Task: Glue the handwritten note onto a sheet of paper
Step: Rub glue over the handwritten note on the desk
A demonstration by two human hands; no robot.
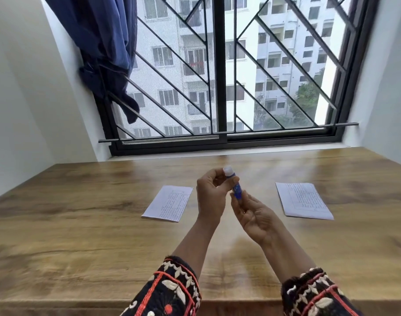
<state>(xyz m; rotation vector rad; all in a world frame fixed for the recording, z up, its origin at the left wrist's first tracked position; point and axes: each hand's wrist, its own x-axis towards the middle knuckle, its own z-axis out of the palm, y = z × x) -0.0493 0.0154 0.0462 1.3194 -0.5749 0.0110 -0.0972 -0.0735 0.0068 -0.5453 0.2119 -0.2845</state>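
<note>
- Window (220,71) with black diagonal grille is filling the far side; pale apartment blocks are showing through it.
- Wooden desk (81,224) is running from the sill toward me, grain catching a soft glare down the middle.
- Dark blue curtain (103,46) is hanging bunched at the window's left edge, its tail draping onto the grille bars.
- My embroidered sleeves (170,290), black with red and cream stitching, are entering from the near edge, forearms bare above them.
- Sheet on the right (304,200) is lying flat on the desk, covered in fine writing I cannot read; well apart from my hands.
- Sheet on the left (168,203) is lying flat too, likewise written on, angled slightly. I cannot tell which of the two is the note and which the backing paper.
- My left hand (212,192) is raised above the desk between the sheets, fingers curled and pinching the upper end of the glue stick.
- My right hand (254,214) is sitting lower, palm turned up, fingertips gripping the stick's bottom end.
- Glue stick (236,188), blue barrel with a white cap (228,171), is pointing up and away from me, held clear of the desk.
</note>
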